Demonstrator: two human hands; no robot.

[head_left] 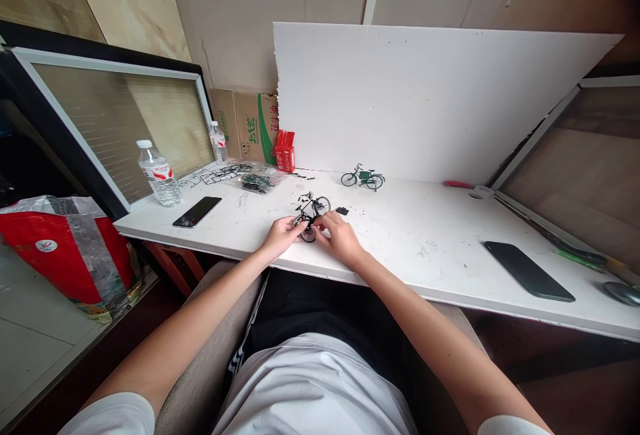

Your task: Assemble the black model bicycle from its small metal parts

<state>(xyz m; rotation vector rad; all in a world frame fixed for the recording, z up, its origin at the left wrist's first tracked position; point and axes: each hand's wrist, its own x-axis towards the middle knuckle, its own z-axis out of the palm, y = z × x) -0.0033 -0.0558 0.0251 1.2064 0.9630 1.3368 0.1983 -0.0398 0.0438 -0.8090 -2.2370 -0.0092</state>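
Note:
A small black model bicycle (313, 207) stands near the front edge of the white table, between my two hands. My left hand (283, 236) grips it from the left, its fingers closed at the near wheel. From the right, my right hand (338, 232) has its fingers pinched at the rear part of the frame, just above that wheel. The fingertips cover part of the bicycle there. A small black piece (343, 211) lies just beyond my right hand. Farther back stands a green model bicycle (364, 177), apart from both hands.
A phone (197, 212) and a water bottle (160, 174) are at the left. Black part frames (223, 174), a plastic bag of parts (257, 180) and a red box (285, 152) lie behind. A dark slab (529, 271) is at the right; a white board (425, 102) stands at the back.

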